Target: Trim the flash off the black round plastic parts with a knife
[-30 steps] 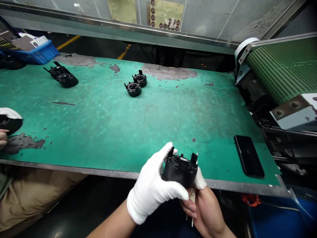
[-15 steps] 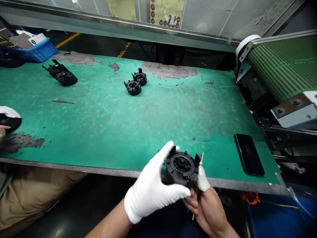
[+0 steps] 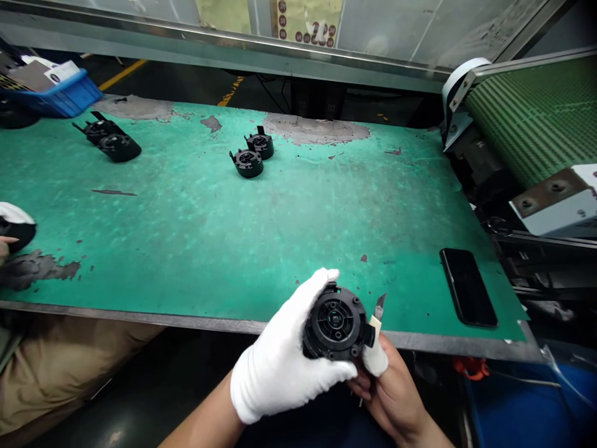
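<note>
My left hand [image 3: 284, 354], in a white glove, is wrapped round a round black plastic housing [image 3: 334, 320]. Ribs and a small square hub show in the middle of its upturned face. Close by on the right, my right hand [image 3: 394, 389] is closed on a craft knife [image 3: 375, 320] with a pale handle, its short blade pointing up. A white cover sits on the right thumb; the other visible fingers are bare and partly hidden behind the housing. Both hands are at the front edge of the green table [image 3: 186, 249].
Two similar black housings [image 3: 248, 163] stand mid-table, with more black parts [image 3: 109, 140] farther left. A phone [image 3: 469, 287] lies at right, beside a green conveyor belt [image 3: 541, 118]. A blue bin [image 3: 69, 96] stands back left. Another person's hand [image 3: 13, 227] holds a black part at far left.
The housing has been tilted in my left hand, so its ribbed face now shows more squarely. The knife blade has come into clearer view to the right of it.
</note>
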The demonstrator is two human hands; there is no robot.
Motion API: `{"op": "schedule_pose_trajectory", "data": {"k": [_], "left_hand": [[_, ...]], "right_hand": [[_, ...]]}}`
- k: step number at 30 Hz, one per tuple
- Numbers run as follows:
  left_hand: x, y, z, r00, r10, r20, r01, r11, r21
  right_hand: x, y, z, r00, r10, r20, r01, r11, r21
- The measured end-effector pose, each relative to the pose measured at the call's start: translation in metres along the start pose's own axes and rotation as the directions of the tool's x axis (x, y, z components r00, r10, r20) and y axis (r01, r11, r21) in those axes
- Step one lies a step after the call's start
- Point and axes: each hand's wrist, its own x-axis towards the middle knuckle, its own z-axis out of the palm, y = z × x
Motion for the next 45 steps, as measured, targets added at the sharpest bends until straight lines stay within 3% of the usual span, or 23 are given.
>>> {"op": "schedule_pose_trajectory", "data": {"k": [10, 21, 27, 34, 40, 45], "left_hand": [[-0.001, -0.001, 0.002, 1.0, 0.012, -0.008, -0.012, 0.999, -0.034], [-0.004, -0.003, 0.004, 0.995, -0.097, -0.019, 0.095, 0.992, -0.084], [-0.004, -0.006, 0.005, 0.996, -0.084, -0.027, 0.08, 0.988, -0.134], [0.004, -0.018, 0.0, 0.999, -0.039, -0.03, 0.038, 0.999, -0.032], [0.017, -0.053, -0.007, 0.996, -0.046, -0.075, 0.066, 0.956, 0.287], [0.018, -0.06, -0.011, 0.997, -0.073, -0.03, 0.079, 0.931, 0.356]], "right_hand": [[0.002, -0.001, 0.004, 1.0, 0.008, -0.006, -0.008, 1.0, -0.007], [0.001, -0.002, 0.006, 1.0, 0.005, 0.017, -0.005, 1.0, -0.027], [0.002, 0.0, 0.004, 0.999, -0.002, 0.034, 0.004, 0.997, -0.071], [0.012, 0.0, -0.002, 0.997, 0.017, 0.076, -0.002, 0.982, -0.188], [0.02, 0.002, -0.006, 0.998, -0.044, -0.049, 0.033, 0.98, -0.195], [0.021, -0.002, -0.013, 0.995, -0.077, -0.063, 0.062, 0.975, -0.215]]}}
